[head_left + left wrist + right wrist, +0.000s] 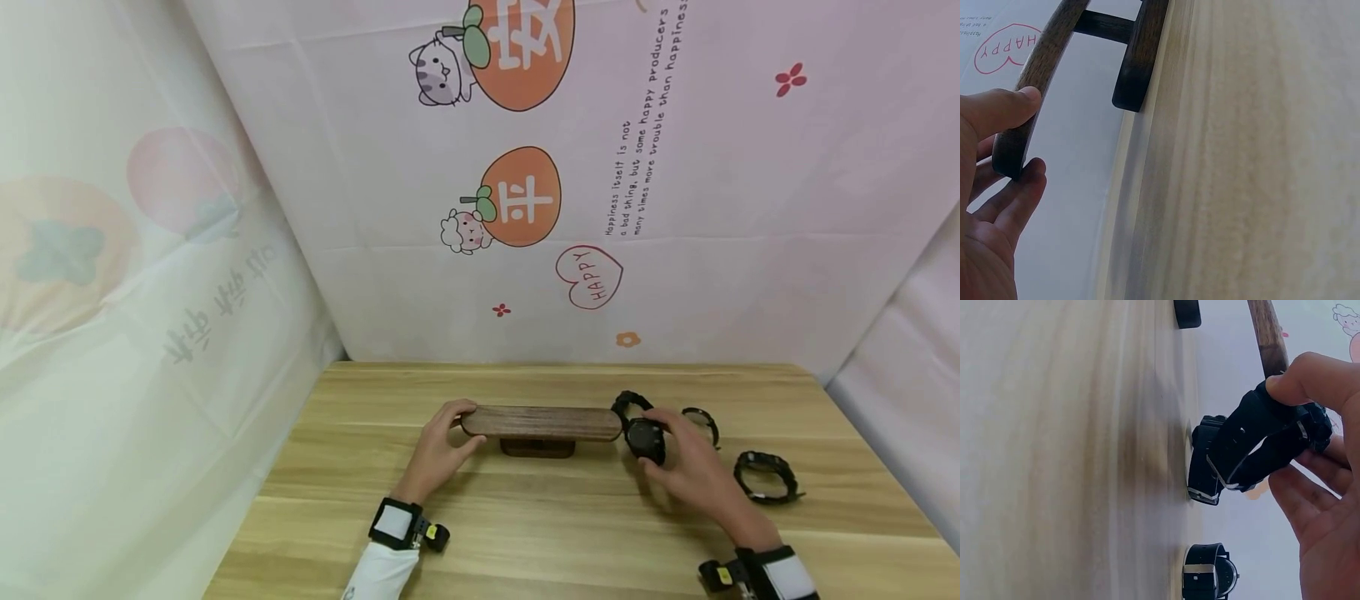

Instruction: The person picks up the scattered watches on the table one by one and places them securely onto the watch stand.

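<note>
On a pale wood-grain table [480, 542] rises a dark-brown wooden bar-topped stand [540, 423]. The left hand [441, 450] pinches the stand's left end; at its right end, the right hand [692, 467] pinches a round-faced black wristwatch [645, 439]. Right of the stand lie a chunky black wristwatch [763, 459] and a slimmer black wristwatch [712, 422].

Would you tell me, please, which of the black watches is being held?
The watch at the right end of the wooden bar: the right hand pinches it, while the middle watch and rightmost watch rest on the table.
</note>
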`<control>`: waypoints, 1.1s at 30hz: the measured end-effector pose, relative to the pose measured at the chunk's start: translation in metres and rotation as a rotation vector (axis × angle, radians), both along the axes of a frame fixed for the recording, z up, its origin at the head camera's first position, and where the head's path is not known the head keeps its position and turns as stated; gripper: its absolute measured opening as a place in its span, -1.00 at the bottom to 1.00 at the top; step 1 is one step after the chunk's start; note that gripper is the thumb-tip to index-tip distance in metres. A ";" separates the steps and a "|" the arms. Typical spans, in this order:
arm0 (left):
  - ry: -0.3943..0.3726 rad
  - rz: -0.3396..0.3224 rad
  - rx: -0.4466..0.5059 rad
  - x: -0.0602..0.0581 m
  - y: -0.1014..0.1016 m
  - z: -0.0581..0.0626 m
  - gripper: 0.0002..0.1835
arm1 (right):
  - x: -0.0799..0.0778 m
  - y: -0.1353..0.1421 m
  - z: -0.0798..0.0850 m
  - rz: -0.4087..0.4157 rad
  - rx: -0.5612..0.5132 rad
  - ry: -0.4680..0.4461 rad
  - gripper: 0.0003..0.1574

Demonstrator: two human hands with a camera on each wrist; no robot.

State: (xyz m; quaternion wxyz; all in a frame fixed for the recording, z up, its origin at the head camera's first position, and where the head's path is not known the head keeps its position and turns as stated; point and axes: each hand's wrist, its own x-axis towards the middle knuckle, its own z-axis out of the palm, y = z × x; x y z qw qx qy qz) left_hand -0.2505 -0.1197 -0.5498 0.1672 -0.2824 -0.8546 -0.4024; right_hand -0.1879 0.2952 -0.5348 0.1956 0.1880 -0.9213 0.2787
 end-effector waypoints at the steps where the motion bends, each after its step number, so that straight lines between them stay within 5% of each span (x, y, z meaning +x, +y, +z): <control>1: -0.001 -0.001 0.002 0.000 0.000 0.000 -0.41 | 0.000 0.000 0.001 -0.001 -0.006 -0.003 -0.04; 20: -0.019 0.009 0.023 0.000 0.000 -0.003 -0.41 | -0.002 -0.008 0.006 0.000 -0.079 0.028 0.00; 33: -0.011 0.011 0.027 0.000 0.001 -0.004 -0.42 | -0.007 -0.017 0.002 0.073 -0.116 0.085 0.02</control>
